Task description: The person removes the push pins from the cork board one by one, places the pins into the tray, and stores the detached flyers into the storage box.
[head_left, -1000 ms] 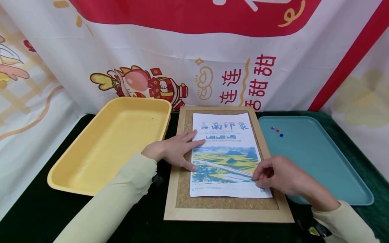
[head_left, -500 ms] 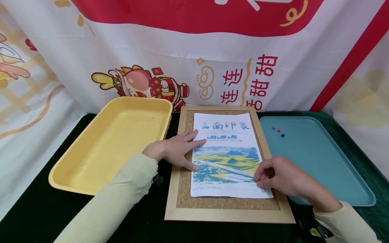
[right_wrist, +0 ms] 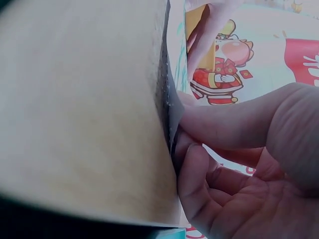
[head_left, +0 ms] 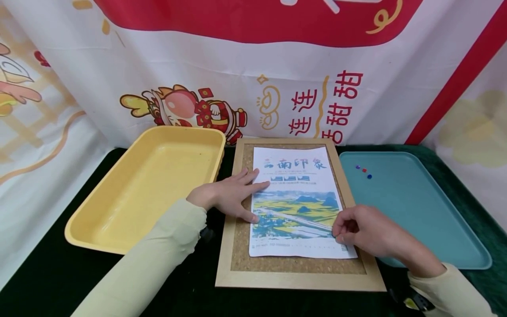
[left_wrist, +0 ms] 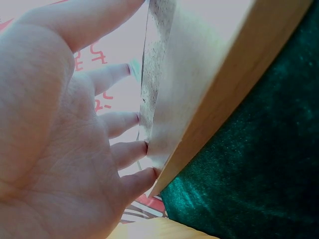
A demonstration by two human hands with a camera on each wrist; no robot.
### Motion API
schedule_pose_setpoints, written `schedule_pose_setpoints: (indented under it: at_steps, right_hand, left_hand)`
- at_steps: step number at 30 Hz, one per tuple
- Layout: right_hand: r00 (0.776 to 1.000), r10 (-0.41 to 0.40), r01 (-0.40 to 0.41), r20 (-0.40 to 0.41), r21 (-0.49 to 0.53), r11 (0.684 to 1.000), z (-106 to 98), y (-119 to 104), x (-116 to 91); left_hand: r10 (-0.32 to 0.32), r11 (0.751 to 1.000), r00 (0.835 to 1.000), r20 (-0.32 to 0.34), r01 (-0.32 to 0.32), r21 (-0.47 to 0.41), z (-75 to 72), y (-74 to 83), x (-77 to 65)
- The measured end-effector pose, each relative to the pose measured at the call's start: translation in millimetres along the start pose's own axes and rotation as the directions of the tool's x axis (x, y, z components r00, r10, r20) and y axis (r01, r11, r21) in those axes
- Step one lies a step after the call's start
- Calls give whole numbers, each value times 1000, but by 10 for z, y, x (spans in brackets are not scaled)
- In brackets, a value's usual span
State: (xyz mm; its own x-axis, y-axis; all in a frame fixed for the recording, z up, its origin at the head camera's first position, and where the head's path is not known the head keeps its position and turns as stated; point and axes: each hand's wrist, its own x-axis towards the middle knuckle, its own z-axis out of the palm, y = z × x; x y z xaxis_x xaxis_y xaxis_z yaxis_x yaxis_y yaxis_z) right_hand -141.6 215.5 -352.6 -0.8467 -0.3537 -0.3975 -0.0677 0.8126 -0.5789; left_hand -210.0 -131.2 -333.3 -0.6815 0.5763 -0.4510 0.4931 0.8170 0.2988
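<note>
A printed paper sheet (head_left: pixel 295 202) with a landscape picture lies on a wood-framed cork board (head_left: pixel 297 265). My left hand (head_left: pixel 231 194), open with fingers spread, rests on the sheet's left edge and the frame. In the left wrist view, its fingertips reach over the frame's side. At the sheet's lower right edge, my right hand (head_left: pixel 370 229) has curled fingers, thumb and index tips pinched together. The right wrist view shows a small dark thing (right_wrist: pixel 175 143) at these tips, mostly hidden, and the edge of the sheet raised slightly off the cork beside the thumb.
Left of the board stands a deep yellow tray (head_left: pixel 99 237). A flat teal tray (head_left: pixel 420 211) lies to its right, bearing a few small blue and red pieces (head_left: pixel 364 170). A dark green cloth (head_left: pixel 190 290) covers the table, with a printed white curtain (head_left: pixel 237 61) behind.
Both hands keep their places on the sheet and board. The whole scene shifts slightly right in the head view.
</note>
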Motion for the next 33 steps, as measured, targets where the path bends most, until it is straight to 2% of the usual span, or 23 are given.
schedule_pose_setpoints:
  at_steps: [16,26,33]
  right_hand:
    - [999,-39,39,17,13,999,27,6,5]
    - [993,-85,77,81,93,993,-11,40,-10]
    - [992,-98,87,77,130,988,-49,50,-2]
  left_hand:
    - [0,1000,1000,0,0,5,11,-22,15]
    - [-3,1000,1000,2,3,3,12,-8,12]
    - [-3,1000,1000,3,3,7,15,-8,15]
